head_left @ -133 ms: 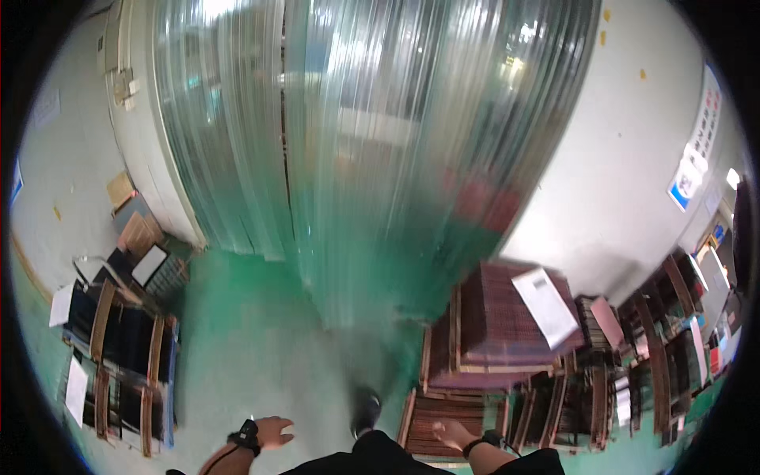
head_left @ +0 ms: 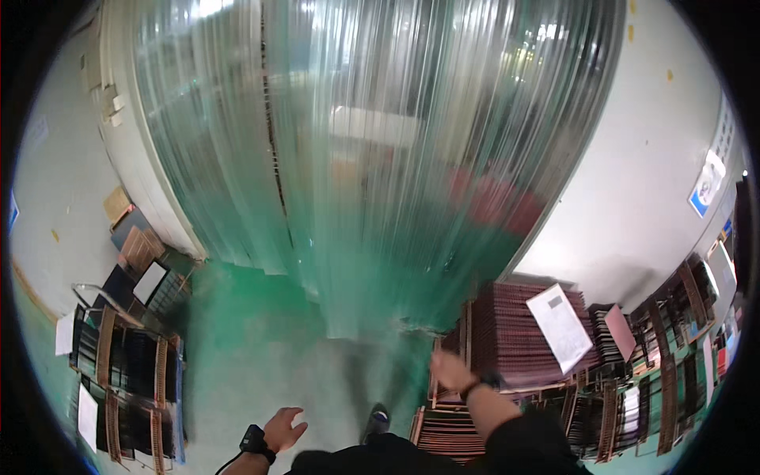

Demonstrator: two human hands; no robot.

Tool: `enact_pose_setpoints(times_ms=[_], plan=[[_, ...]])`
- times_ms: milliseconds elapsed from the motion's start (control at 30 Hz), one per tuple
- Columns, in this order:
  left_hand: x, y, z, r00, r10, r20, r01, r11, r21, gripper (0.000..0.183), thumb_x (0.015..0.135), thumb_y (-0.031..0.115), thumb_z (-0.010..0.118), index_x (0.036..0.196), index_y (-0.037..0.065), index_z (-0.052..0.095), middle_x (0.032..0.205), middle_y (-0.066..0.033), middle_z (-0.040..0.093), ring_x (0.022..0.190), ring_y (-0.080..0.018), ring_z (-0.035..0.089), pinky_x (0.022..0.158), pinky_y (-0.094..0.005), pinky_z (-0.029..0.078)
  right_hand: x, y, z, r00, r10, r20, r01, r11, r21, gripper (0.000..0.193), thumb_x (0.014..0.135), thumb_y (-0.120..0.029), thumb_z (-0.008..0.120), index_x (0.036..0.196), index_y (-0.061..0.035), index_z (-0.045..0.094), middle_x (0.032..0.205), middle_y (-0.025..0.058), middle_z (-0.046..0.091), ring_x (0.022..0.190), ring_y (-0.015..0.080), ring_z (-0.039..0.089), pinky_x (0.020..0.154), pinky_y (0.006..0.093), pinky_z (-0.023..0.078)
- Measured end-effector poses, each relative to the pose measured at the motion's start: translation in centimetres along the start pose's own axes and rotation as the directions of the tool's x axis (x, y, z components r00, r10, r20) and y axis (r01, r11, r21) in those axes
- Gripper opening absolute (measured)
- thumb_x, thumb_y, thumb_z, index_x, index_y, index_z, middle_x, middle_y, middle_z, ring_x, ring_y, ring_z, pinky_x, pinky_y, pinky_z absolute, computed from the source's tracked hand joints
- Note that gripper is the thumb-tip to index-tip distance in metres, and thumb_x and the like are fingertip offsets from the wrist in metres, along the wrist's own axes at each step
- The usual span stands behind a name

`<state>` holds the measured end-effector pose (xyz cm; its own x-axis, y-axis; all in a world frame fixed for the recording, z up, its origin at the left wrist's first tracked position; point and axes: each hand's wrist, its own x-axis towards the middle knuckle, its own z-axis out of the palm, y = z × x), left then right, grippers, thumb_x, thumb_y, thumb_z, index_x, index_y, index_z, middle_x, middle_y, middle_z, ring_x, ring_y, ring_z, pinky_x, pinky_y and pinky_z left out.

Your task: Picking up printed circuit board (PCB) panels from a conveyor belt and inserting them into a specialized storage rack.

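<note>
Right hand at brown stack, left hand released over floor

Brown stack (head_left: pixel 511 321): just right of the right hand (head_left: pixel 454 372) and a bit beyond it, made of many thin ribbed layers. Right hand overlaps its near left edge in view; contact or gap, can't tell. Right hand motion-blurred, fingers unclear, so can't tell if grip is clenched or loose. Dark band (head_left: pixel 484 381) on that wrist.

White sheet (head_left: pixel 559 328) lies tilted on top of brown stack, right of the right hand. Low stack (head_left: pixel 447 435), slatted, sits below the right hand, toward the body; forearm passes over its right side.

Left hand (head_left: pixel 285 430): released, fingers spread, above green floor (head_left: pixel 253 348), well apart from both stacks. Black wrist device (head_left: pixel 255 440) on it. Shoe (head_left: pixel 377 423) on floor between the hands, nearer the left.

Farther right of the right hand: pink sheet (head_left: pixel 621 332) leaning at an angle, then more racks along the white wall (head_left: pixel 617 190). Well left of the left hand: dark rack (head_left: pixel 133 356) with brown slatted uprights, white papers on its outer side. Ahead of both hands: strip curtain (head_left: pixel 356 214), clear green-tinted, hanging down to near the floor; blurred red shape behind it.
</note>
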<state>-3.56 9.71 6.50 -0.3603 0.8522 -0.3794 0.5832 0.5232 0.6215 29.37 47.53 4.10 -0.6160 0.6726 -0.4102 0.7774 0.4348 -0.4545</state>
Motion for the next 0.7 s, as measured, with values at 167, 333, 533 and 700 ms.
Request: enact_pose_setpoints(times_ms=[167,333,533,700], plan=[[14.7,2.1,-1.9,0.901,0.166,0.401,-0.351,0.822,0.448,0.041,0.089,0.039,0.062,0.121,0.015,0.067,0.126,-0.0126,0.064,0.120,-0.0329,0.060,0.099,-0.0496,0.049,15.2,-2.4,-24.1,0.766,-0.235,-0.598,0.070,0.956,-0.285,0.038,0.088,-0.021,0.060,0.119,0.0014,0.063,0.118,0.0187,0.065,0.113,0.0394,0.059,0.095,0.0494,0.050],[31.7,9.3,-9.1,0.733,0.456,0.505,-0.680,0.451,0.579,0.040,0.091,0.040,0.059,0.121,0.013,0.066,0.131,-0.0124,0.063,0.122,-0.0325,0.058,0.103,-0.0480,0.046,29.1,-9.0,-34.1,0.737,-0.449,-0.505,-0.025,0.729,-0.685,0.031,0.085,-0.017,0.062,0.113,-0.0042,0.068,0.130,0.0127,0.060,0.131,0.0325,0.049,0.105,0.0472,0.043],[52.1,41.6,-16.0,-0.043,0.914,0.404,-0.891,-0.218,0.398,0.023,0.083,0.022,0.063,0.103,0.013,0.067,0.106,-0.0023,0.065,0.111,-0.0208,0.058,0.110,-0.0461,0.041,36.3,-1.6,-40.0,0.733,-0.500,-0.461,-0.093,0.598,-0.796,0.030,0.088,-0.015,0.056,0.115,-0.0079,0.067,0.132,0.0137,0.061,0.135,0.0327,0.049,0.121,0.0483,0.025],[68.5,50.1,-17.3,-0.083,0.963,0.258,-0.755,-0.230,0.614,0.024,0.083,0.020,0.061,0.105,0.012,0.067,0.108,-0.0062,0.066,0.120,-0.0230,0.056,0.117,-0.0484,0.032,40.5,8.6,-44.1,0.806,-0.153,-0.572,-0.347,0.661,-0.665,0.022,0.087,-0.018,0.055,0.102,-0.0119,0.071,0.103,0.0116,0.070,0.115,0.0311,0.059,0.113,0.0508,0.033]])
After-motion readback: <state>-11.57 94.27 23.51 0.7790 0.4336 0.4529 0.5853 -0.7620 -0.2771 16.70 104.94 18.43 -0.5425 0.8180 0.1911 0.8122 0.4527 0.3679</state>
